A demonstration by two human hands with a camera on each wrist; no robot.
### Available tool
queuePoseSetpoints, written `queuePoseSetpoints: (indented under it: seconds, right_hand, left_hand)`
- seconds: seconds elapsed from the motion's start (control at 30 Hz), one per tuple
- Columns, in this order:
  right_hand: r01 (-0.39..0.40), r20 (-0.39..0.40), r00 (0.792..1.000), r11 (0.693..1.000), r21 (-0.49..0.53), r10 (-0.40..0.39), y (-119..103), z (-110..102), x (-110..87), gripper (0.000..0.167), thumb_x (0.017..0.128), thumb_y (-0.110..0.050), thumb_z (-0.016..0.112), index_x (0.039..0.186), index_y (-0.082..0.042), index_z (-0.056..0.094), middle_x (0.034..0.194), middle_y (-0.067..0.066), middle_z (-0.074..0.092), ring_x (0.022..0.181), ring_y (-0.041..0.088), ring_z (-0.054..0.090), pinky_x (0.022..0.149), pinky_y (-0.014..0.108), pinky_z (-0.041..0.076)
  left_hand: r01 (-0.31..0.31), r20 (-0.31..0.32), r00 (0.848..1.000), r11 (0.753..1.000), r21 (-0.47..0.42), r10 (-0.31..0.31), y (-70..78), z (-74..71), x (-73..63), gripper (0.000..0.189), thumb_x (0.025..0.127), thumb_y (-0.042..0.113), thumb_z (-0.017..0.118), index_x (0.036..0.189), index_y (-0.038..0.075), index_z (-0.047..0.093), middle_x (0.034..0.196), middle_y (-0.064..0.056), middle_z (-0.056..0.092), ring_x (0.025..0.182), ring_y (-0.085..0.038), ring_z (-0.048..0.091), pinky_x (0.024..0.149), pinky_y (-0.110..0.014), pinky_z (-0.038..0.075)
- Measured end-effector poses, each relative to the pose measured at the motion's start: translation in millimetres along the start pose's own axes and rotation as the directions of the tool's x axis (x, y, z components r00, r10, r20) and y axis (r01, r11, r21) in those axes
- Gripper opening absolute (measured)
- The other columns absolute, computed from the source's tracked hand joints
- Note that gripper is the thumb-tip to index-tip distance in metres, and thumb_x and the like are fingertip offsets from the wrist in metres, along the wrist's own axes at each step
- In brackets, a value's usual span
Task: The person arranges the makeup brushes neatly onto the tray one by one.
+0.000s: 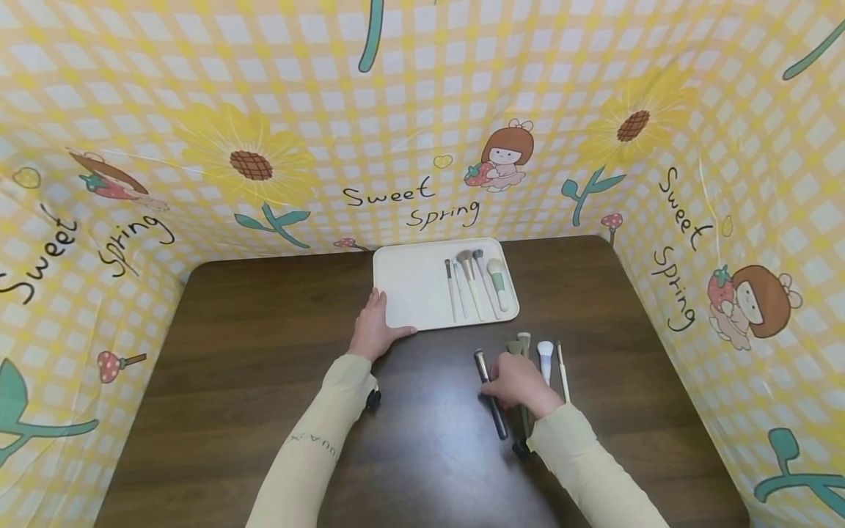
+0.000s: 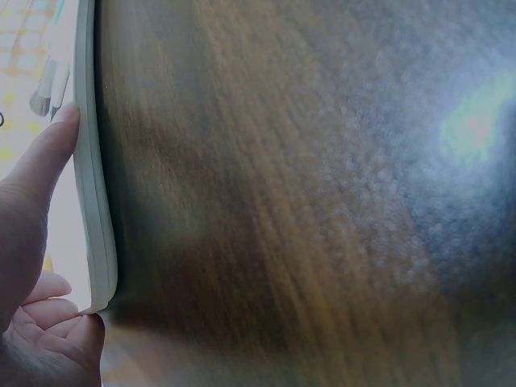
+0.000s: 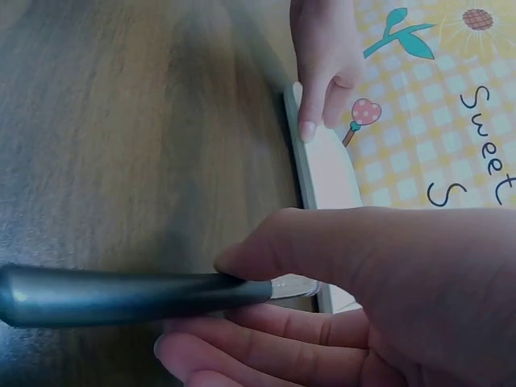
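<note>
A white tray point(image 1: 412, 286) lies at the back of the table, with several makeup brushes point(image 1: 470, 275) side by side on its right half. My left hand point(image 1: 373, 328) grips the tray's near left corner; in the left wrist view the thumb point(image 2: 56, 149) presses the rim and the fingers bend round the corner. In front of the tray, my right hand point(image 1: 520, 380) pinches a black-handled makeup brush point(image 3: 137, 298) between thumb and fingers. Its bristles are hidden by the hand in the right wrist view.
By the right hand lie a green brush point(image 1: 515, 346), a pale-headed brush point(image 1: 524, 341), a white-and-blue brush point(image 1: 545, 353) and a thin brush point(image 1: 562, 374). Yellow checked cloth point(image 1: 396, 147) walls in the dark wooden table point(image 1: 264, 352) at the back and sides.
</note>
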State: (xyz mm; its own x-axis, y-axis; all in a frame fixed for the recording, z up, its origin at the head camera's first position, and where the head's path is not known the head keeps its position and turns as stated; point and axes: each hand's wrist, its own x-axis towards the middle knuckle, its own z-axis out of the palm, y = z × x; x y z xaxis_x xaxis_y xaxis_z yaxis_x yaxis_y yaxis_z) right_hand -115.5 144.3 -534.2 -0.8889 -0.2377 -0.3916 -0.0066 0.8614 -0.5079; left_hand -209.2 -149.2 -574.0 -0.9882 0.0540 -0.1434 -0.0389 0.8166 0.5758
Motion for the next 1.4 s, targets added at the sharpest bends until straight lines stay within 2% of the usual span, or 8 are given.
queuePoseSetpoints:
  seconds: [0.1, 0.33, 0.6, 0.8, 0.97, 1.07, 1.27, 1.4]
  right_hand:
    - [0.001, -0.014, 1.000, 1.000, -0.005, -0.001, -3, -5, 2.8, 0.033, 0.084, -0.022, 0.078, 0.059, -0.012, 0.060, 0.047, -0.004, 0.057, 0.042, 0.012, 0.057, 0.045, 0.027, 0.041]
    - [0.023, -0.066, 0.998, 1.000, 0.021, -0.022, -9, -18, 8.8, 0.019, 0.082, -0.015, 0.077, 0.084, -0.007, 0.060, 0.068, 0.004, 0.061, 0.045, 0.014, 0.060, 0.053, 0.031, 0.050]
    - [0.036, -0.080, 0.996, 0.996, 0.081, -0.030, -11, -28, 20.0, 0.034, 0.081, -0.008, 0.079, 0.110, -0.002, 0.062, 0.073, 0.004, 0.061, 0.052, 0.016, 0.061, 0.055, 0.033, 0.051]
    - [0.067, -0.109, 0.992, 0.995, 0.073, -0.059, -15, -33, 26.6, 0.040, 0.078, -0.006, 0.081, 0.115, -0.002, 0.065, 0.084, 0.004, 0.067, 0.074, 0.021, 0.063, 0.068, 0.039, 0.053]
    - [0.046, -0.131, 0.991, 0.993, 0.107, -0.032, -20, -37, 31.3, 0.035, 0.085, -0.009, 0.076, 0.117, -0.001, 0.064, 0.094, 0.009, 0.070, 0.084, 0.025, 0.066, 0.076, 0.044, 0.055]
    - [0.048, -0.141, 0.990, 0.990, 0.134, -0.029, -26, -41, 32.0, 0.036, 0.088, -0.009, 0.072, 0.120, 0.001, 0.060, 0.097, 0.011, 0.071, 0.081, 0.024, 0.067, 0.076, 0.043, 0.054]
    - [0.080, -0.115, 0.992, 0.971, 0.224, -0.056, -36, -47, 35.5, 0.042, 0.093, -0.007, 0.063, 0.131, 0.002, 0.049, 0.096, 0.014, 0.071, 0.056, 0.019, 0.067, 0.067, 0.037, 0.055]
    - [0.100, -0.115, 0.991, 0.964, 0.245, -0.073, -39, -47, 41.1, 0.043, 0.095, -0.007, 0.060, 0.134, 0.001, 0.046, 0.093, 0.013, 0.071, 0.053, 0.018, 0.066, 0.066, 0.036, 0.054]
  left_hand:
    - [0.002, -0.002, 1.000, 1.000, -0.006, -0.002, 0.5, -0.1, -1.0, 0.115, 0.079, 0.049, 0.087, 0.157, -0.009, 0.025, 0.163, -0.029, 0.017, 0.146, -0.046, 0.027, 0.114, -0.054, 0.030]
    - [0.002, -0.003, 1.000, 1.000, 0.000, -0.002, 0.4, 0.8, -1.9, 0.116, 0.078, 0.050, 0.087, 0.157, -0.008, 0.026, 0.163, -0.029, 0.017, 0.146, -0.046, 0.028, 0.114, -0.053, 0.031]
    - [0.005, 0.000, 1.000, 1.000, 0.003, -0.005, -0.7, 1.9, -0.9, 0.116, 0.078, 0.051, 0.087, 0.157, -0.008, 0.025, 0.163, -0.029, 0.017, 0.146, -0.046, 0.028, 0.114, -0.054, 0.031]
    - [0.013, 0.007, 1.000, 1.000, -0.002, -0.013, -2.1, 2.2, -0.2, 0.117, 0.078, 0.052, 0.086, 0.158, -0.007, 0.024, 0.164, -0.028, 0.015, 0.146, -0.045, 0.027, 0.115, -0.052, 0.030]
    - [0.009, 0.007, 1.000, 1.000, -0.004, -0.009, -2.9, 2.1, 0.2, 0.117, 0.079, 0.052, 0.086, 0.158, -0.007, 0.023, 0.164, -0.029, 0.014, 0.147, -0.044, 0.025, 0.115, -0.051, 0.030]
    - [0.009, 0.008, 1.000, 1.000, -0.002, -0.009, -2.6, 1.6, 0.2, 0.117, 0.079, 0.052, 0.086, 0.158, -0.007, 0.023, 0.164, -0.029, 0.014, 0.147, -0.044, 0.025, 0.115, -0.051, 0.030]
    - [0.007, 0.005, 1.000, 1.000, -0.004, -0.007, -0.7, 0.5, -0.2, 0.117, 0.078, 0.052, 0.087, 0.158, -0.007, 0.024, 0.164, -0.029, 0.015, 0.146, -0.045, 0.027, 0.114, -0.052, 0.031]
    - [0.004, 0.002, 1.000, 1.000, -0.007, -0.004, 0.1, 0.4, -0.5, 0.116, 0.078, 0.051, 0.087, 0.157, -0.008, 0.025, 0.163, -0.029, 0.015, 0.146, -0.046, 0.027, 0.114, -0.053, 0.031]
